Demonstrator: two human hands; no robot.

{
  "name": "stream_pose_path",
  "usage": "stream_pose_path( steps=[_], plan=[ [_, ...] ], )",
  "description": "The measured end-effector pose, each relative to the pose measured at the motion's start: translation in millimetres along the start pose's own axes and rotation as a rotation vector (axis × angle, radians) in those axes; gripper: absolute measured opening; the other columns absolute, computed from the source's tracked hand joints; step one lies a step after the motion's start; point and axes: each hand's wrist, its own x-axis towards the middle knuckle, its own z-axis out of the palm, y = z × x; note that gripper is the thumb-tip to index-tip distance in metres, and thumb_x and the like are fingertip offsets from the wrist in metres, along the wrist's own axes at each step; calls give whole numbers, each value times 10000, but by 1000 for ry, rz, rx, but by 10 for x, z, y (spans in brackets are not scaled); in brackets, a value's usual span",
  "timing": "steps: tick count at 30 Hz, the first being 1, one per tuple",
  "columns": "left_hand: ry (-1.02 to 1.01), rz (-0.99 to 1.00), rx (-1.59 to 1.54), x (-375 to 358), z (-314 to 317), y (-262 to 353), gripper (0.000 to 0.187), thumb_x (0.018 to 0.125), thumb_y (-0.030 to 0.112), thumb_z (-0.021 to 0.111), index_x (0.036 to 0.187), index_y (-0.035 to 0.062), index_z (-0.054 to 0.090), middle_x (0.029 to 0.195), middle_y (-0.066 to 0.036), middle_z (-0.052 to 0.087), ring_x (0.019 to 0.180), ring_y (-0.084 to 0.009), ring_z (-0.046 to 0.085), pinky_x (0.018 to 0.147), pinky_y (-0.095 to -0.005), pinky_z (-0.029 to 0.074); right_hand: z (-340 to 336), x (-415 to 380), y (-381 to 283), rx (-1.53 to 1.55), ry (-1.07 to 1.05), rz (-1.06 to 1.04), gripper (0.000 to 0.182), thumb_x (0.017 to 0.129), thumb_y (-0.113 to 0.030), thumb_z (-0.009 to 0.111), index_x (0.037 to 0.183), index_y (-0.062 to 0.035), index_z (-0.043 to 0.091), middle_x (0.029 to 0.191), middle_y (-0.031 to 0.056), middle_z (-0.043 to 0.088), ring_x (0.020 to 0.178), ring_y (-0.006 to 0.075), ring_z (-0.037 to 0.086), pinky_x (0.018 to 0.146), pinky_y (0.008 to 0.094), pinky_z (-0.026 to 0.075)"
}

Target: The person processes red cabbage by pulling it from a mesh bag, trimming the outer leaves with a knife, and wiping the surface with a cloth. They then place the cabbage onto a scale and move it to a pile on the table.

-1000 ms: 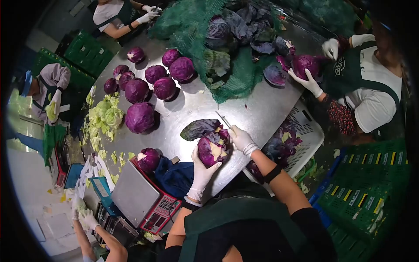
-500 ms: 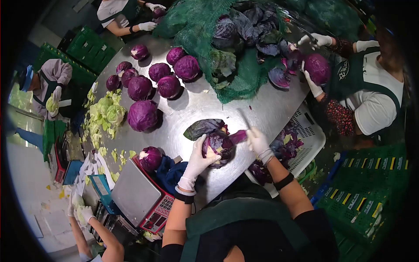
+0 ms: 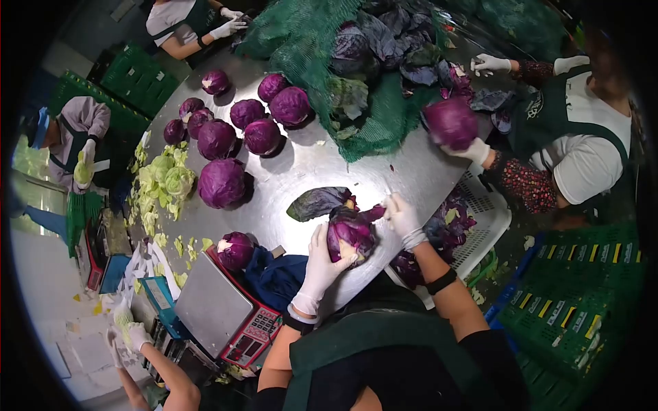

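My left hand (image 3: 323, 266), in a white glove, grips a red cabbage (image 3: 351, 235) from its left side, above the steel table's near edge. The cabbage's pale cut base faces me. A purple outer leaf (image 3: 372, 213) sticks out from it toward my right hand (image 3: 403, 220), also gloved, whose fingers are closed beside the leaf's tip. The knife seen in that hand a moment earlier hardly shows now; its blade is hard to make out. A loose dark leaf (image 3: 317, 203) lies on the table behind the cabbage.
Several whole red cabbages (image 3: 223, 183) stand to the left on the steel table (image 3: 404, 175). A green net (image 3: 377, 133) with dark leaves lies at the back. Nearby are a scale (image 3: 212, 308), a white crate (image 3: 490, 212) of trimmings, and co-workers; one at right holds a cabbage (image 3: 450, 123).
The cabbage in my left hand has turned, showing brighter purple and its pale base. My right hand has shifted slightly up. The right co-worker's cabbage has moved left over the table.
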Motion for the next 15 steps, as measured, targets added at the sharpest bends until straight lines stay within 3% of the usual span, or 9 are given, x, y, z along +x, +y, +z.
stream_pose_path(
  steps=[2, 4, 5, 6, 8, 10, 13, 14, 15],
  plan=[
    [-21, -15, -112, -80, -66, -16, 981, 654, 349, 802, 1382, -13, 253, 1345, -265, 313, 1259, -406, 326, 1036, -424, 322, -179, -142, -337, -35, -41, 34, 268, 876, -318, 573, 924, -54, 586, 687, 109, 596, 620, 227, 579, 595, 327, 475],
    [-16, -79, -124, -158, -49, 70, 1000, 624, 317, 827, 1384, -5, 261, 1351, -255, 310, 1281, -389, 316, 1049, -416, 314, -146, -476, -620, -181, -267, -306, 343, 808, -278, 677, 1050, -53, 582, 749, 44, 579, 690, 156, 574, 673, 285, 495],
    [-12, -74, -88, -175, -38, 121, 1008, 613, 316, 832, 1385, 2, 265, 1355, -250, 308, 1282, -383, 319, 1051, -413, 314, -8, -614, -591, -233, -283, -463, 451, 743, -265, 727, 1104, -50, 563, 822, 75, 594, 742, 188, 585, 693, 294, 490],
    [-7, -62, -52, -171, -37, 147, 1015, 603, 315, 838, 1386, 9, 270, 1360, -245, 306, 1283, -378, 322, 1052, -410, 315, 69, -748, -639, -507, -183, -591, 349, 756, -214, 702, 1035, -36, 590, 806, 106, 596, 731, 216, 590, 687, 316, 484],
    [-42, -30, -40, -197, -88, 65, 1043, 584, 328, 847, 1394, 25, 264, 1364, -237, 308, 1283, -368, 330, 1050, -407, 322, -12, -516, -464, -244, -288, -445, 253, 795, -250, 637, 909, -27, 600, 786, 144, 601, 747, 318, 599, 670, 376, 490],
    [-69, 29, -164, -268, -113, -49, 1036, 576, 327, 853, 1387, 30, 280, 1368, -235, 306, 1281, -366, 335, 1048, -408, 327, -254, -340, -535, -192, -118, -133, 195, 785, -211, 632, 852, -32, 595, 802, 149, 602, 738, 298, 611, 628, 374, 497],
    [-23, 32, -219, -309, -77, -36, 1006, 563, 337, 861, 1363, 40, 328, 1352, -228, 323, 1269, -365, 349, 1050, -411, 324, -447, -278, -582, -452, 102, -479, 332, 769, -263, 671, 991, -31, 587, 932, 132, 606, 750, 274, 623, 679, 370, 516],
    [25, 58, -257, -337, -26, -14, 987, 566, 346, 859, 1353, 46, 344, 1344, -227, 331, 1263, -368, 354, 1048, -412, 325, -385, -373, -650, -280, -73, -416, 526, 733, -343, 712, 1147, -53, 566, 936, 145, 570, 802, 278, 602, 723, 348, 491],
    [-14, 17, -161, -320, -30, 126, 962, 578, 355, 850, 1346, 57, 352, 1338, -231, 325, 1256, -376, 350, 1036, -422, 335, -309, -507, -769, -389, -160, -475, 543, 725, -381, 713, 1132, -52, 570, 932, 143, 567, 790, 272, 602, 726, 343, 493]
  ],
)
